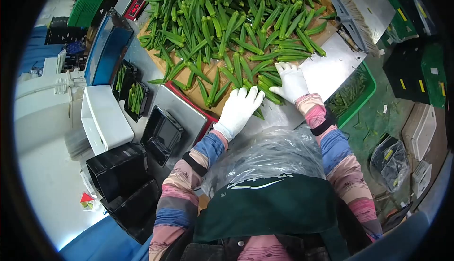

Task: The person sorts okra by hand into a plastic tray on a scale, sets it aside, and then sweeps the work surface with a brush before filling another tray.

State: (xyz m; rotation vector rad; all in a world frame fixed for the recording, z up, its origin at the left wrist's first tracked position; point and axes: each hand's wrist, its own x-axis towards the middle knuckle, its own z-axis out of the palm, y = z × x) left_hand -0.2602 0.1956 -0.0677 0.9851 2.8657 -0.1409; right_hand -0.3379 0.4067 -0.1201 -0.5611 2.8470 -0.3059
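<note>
A large heap of green okra (231, 20) covers the brown board on the metal table. My left hand (239, 109), in a white glove, lies at the heap's front edge, fingers spread and touching okra pods. To its right my right hand (291, 82), also gloved in white, rests with fingers apart beside several pods. Between the two hands lie a few loose okra pods (269, 95). Neither hand is wrapped round a pod.
An empty black tray (162, 135) sits on the scale at left, near black trays with okra (136, 99) and a white bin (106, 119). A green basket (362, 102) stands below the table's right edge. A broom head (350, 20) lies at back right.
</note>
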